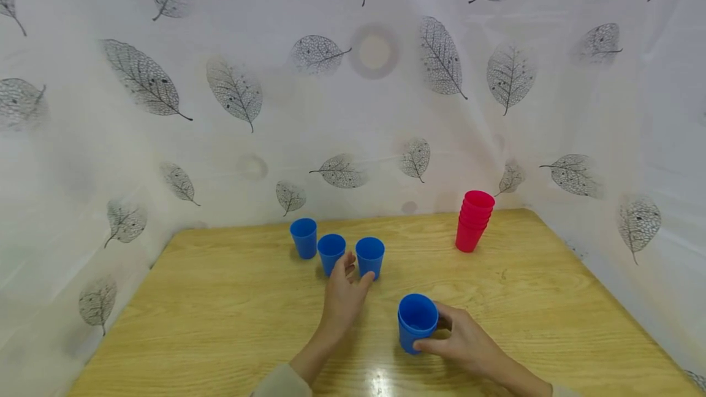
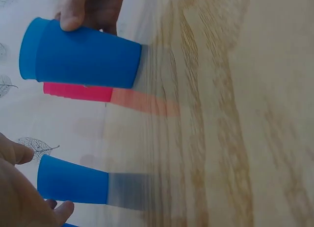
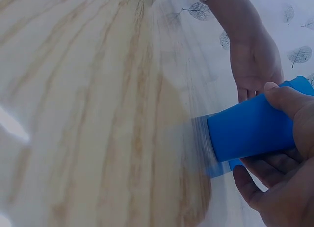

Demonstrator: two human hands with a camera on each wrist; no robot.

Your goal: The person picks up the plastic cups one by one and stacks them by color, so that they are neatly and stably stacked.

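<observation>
My right hand [image 1: 469, 342] grips a small stack of blue cups [image 1: 417, 314] near the front of the table, thumb on the near side and fingers round the right; two rims show. In the left wrist view that stack [image 2: 83, 53] stands upright on or just over the tabletop. My left hand [image 1: 343, 299] reaches to the back, thumb and fingers spread on either side of a single blue cup [image 1: 370, 256]. Whether it touches that cup I cannot tell. Just left of it stands another blue cup [image 1: 331, 249], partly hidden by the fingers, and a third blue cup [image 1: 304, 239] farther left.
A stack of several red cups [image 1: 473, 222] stands at the back right of the wooden table [image 1: 220, 323]. A white sheet with leaf prints [image 1: 375, 109] hangs behind the table and along both sides.
</observation>
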